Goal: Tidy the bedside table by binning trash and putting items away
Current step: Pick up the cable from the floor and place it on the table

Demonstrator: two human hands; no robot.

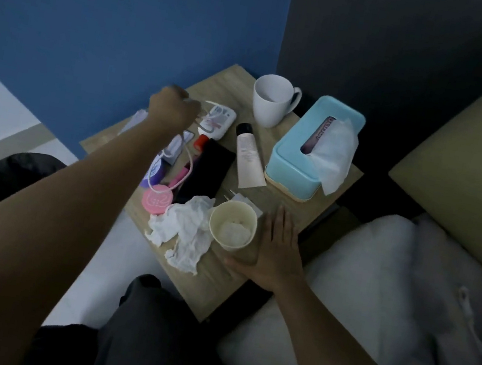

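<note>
Dim bedside table (319, 195), cluttered. Left hand (173, 108) at 10 o'clock, fist pinching white cord (188, 155) — right hand (277, 252) flat, fingers spread, beside paper cup (233, 224) at 5 o'clock. Risk: cord trails thru clutter — could snag, drag pink case (157, 199) off edge.

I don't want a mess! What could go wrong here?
The left hand is closed on a white cord that trails over the clutter; pulling it might drag the pink disc off the table. The right hand lies flat beside the paper cup near the edge and could knock it over.
</note>
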